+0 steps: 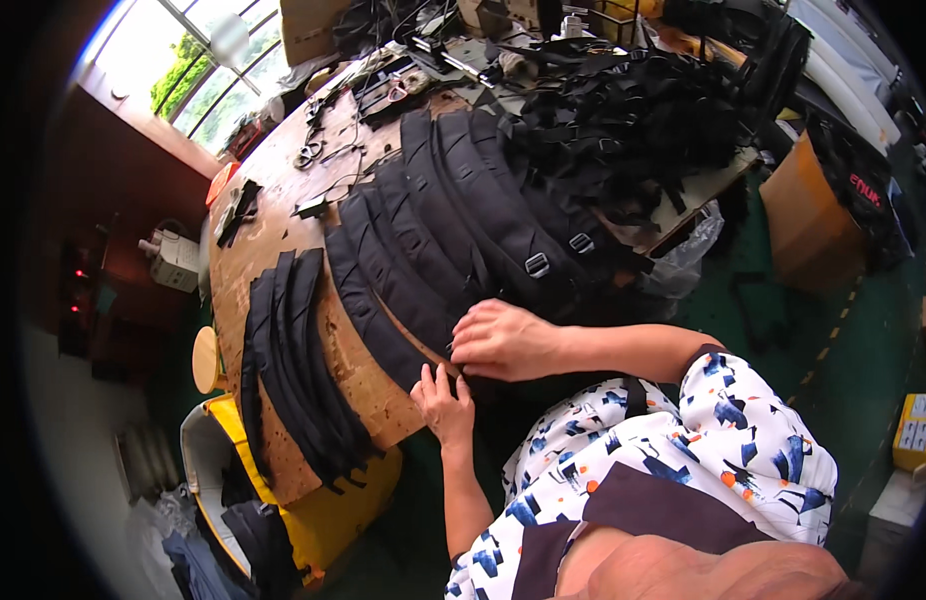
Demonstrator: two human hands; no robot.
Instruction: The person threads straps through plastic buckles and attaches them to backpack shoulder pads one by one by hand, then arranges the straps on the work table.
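Several black padded shoulder straps (368, 300) lie fanned out on the wooden worktable (318, 300). At the near end of one of them, my left hand (445, 408) rests with its fingers stretched and apart, touching the strap's edge. Just to the right, my right hand (505, 342) is closed, fingers bent toward the same strap end. What it pinches is too small and too hidden to name. Metal buckles (538, 265) show on the straps beyond the right hand. A second group of narrower black straps (293, 370) lies to the left.
A tangled heap of black webbing (623, 130) covers the table's far right. Scissors (308, 153) and cords lie at the back. A yellow-edged bin (245, 450) stands at the near left, a cardboard box (813, 215) on the floor at right.
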